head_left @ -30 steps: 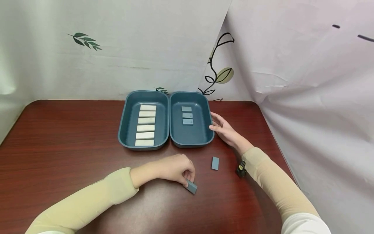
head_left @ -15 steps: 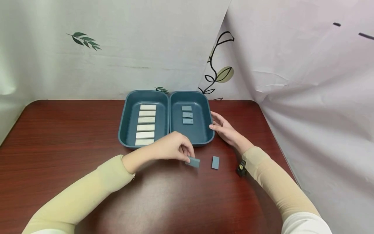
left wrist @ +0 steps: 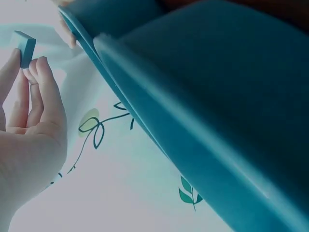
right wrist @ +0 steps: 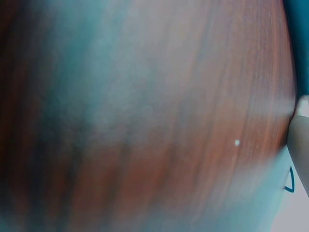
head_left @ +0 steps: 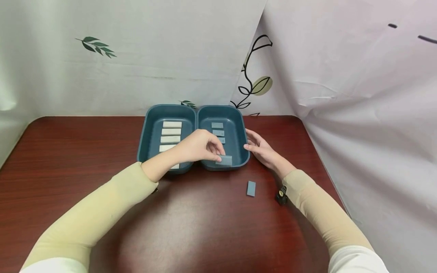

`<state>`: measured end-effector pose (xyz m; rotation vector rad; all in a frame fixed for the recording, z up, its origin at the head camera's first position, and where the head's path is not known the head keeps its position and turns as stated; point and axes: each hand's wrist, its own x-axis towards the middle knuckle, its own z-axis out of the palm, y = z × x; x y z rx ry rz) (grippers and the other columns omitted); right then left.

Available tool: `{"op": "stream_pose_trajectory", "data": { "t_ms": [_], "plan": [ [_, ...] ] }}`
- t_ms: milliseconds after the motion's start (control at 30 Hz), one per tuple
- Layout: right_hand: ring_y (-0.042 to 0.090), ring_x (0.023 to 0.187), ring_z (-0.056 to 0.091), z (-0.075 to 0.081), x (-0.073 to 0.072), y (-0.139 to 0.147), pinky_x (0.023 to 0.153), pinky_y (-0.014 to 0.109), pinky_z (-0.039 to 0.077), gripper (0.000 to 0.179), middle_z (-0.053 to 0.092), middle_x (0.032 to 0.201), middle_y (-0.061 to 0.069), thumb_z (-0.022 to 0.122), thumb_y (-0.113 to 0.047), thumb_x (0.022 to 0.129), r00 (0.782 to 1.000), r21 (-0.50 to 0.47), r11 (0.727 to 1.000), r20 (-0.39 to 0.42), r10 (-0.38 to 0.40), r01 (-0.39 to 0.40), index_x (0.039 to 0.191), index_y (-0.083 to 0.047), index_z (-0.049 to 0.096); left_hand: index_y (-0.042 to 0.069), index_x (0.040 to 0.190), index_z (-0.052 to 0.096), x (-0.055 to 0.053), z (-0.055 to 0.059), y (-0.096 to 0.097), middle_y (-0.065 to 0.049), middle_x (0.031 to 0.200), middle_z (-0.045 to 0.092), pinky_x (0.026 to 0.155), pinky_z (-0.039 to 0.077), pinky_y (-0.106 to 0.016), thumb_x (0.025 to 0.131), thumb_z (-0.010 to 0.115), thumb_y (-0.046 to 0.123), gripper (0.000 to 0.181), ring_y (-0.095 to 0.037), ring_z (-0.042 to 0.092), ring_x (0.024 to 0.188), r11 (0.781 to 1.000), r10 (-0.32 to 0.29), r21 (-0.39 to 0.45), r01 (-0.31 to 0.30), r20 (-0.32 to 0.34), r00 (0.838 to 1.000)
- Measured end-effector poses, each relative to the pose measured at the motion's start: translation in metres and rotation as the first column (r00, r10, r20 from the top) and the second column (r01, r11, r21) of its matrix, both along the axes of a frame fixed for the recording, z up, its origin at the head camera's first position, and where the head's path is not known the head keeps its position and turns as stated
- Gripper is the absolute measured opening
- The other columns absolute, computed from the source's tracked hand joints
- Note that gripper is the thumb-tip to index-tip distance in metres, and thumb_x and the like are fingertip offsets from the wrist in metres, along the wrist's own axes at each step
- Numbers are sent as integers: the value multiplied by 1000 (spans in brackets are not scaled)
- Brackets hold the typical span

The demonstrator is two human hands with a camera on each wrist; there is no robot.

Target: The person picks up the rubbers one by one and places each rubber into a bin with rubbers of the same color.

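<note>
My left hand (head_left: 198, 146) pinches a small grey-blue rectangular block (head_left: 225, 160) between thumb and fingertips, over the near part of the right blue bin (head_left: 236, 142). In the left wrist view the same block (left wrist: 26, 50) stands up from the fingertips. Farther back in that bin, several similar blocks (head_left: 217, 125) lie in a column, the nearest partly hidden by my hand. My right hand (head_left: 264, 152) rests against the bin's right side, thumb at the rim and fingers along the outer wall. Its thumb (right wrist: 300, 130) touches the bin's side in the right wrist view.
Adjoining on the left, another blue bin (head_left: 145, 132) holds a column of white blocks (head_left: 171, 131), some covered by my left forearm. One more grey-blue block (head_left: 251, 188) lies on the dark red wooden table (head_left: 191, 227). A white patterned curtain (head_left: 164, 57) stands behind.
My left hand has lifted the grey-blue block off the table and carried it forward over the right bin. The right hand has stayed at the bin's side.
</note>
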<state>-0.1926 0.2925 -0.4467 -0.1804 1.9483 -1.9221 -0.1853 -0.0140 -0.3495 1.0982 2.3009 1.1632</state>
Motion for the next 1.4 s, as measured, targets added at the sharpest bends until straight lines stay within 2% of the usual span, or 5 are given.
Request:
{"op": "stream_pose_trajectory", "data": {
  "t_ms": [267,433,733,1100,1400],
  "plan": [
    [28,156,35,2,0,-1,114,22,42,71,24,175,15,51,-1,108,1000,13,1000,0,0,0,170,-12,20,7,94,82,-20,9,-2,-6,93,80,81,63,-30,86,88,6,10,-15,74,82,997,26,-69,-28,-36,999],
    [27,156,35,1,0,0,113,21,43,70,24,175,14,51,-1,108,1000,13,1000,4,2,-2,170,-13,19,7,93,81,-32,12,-1,-7,93,80,83,63,-32,87,86,6,8,-18,74,85,992,10,-127,-16,-44,999],
    [23,152,38,1,0,1,110,18,44,71,24,175,15,51,-1,108,1000,8,1000,0,0,0,170,-12,19,8,88,81,-53,2,13,-7,89,80,81,63,-33,88,86,7,5,-18,75,85,971,-61,-234,42,-77,995],
    [19,148,42,0,0,-1,109,18,46,70,25,174,17,52,0,108,1000,-2,1000,-1,-3,3,170,-11,20,10,85,80,-61,-20,30,-6,93,80,82,63,-33,87,86,6,8,-18,76,87,945,-78,-326,27,-144,987],
    [28,155,36,2,1,0,111,20,45,72,25,174,16,55,-3,107,1000,1,1000,-2,6,-6,170,-12,20,12,89,79,-66,-24,35,-6,100,80,87,63,-36,91,84,6,8,-19,75,93,926,-77,-378,14,-154,985]
  ]
}}
